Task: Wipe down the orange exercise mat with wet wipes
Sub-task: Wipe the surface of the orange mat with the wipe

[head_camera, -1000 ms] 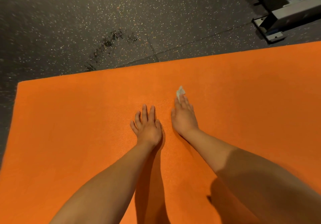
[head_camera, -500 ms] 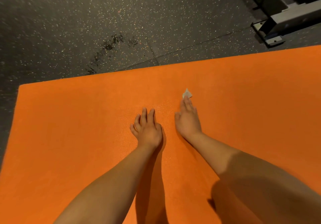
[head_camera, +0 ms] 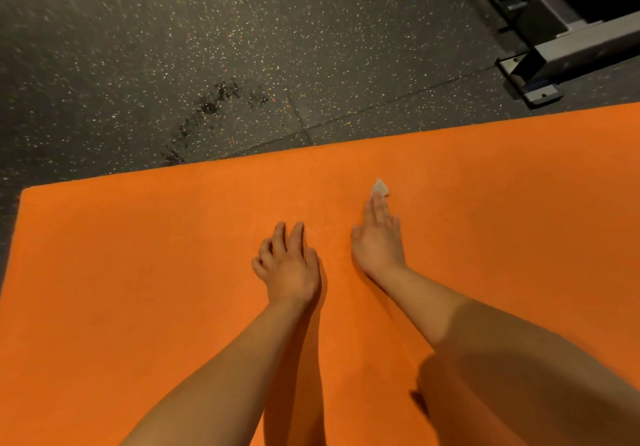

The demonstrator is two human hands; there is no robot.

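One orange mat (head_camera: 138, 272) on speckled floor (head_camera: 138, 47): left fingers (head_camera: 297, 235) relaxed, right fingers (head_camera: 375, 209) pressing wipe (head_camera: 380, 188).

Dim warm light — soft shadows, wide-angle edge warp.

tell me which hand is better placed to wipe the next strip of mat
Right. The right hand lies flat on the mat with the wipe under its fingertips; the left hand rests on the mat and holds no wipe.
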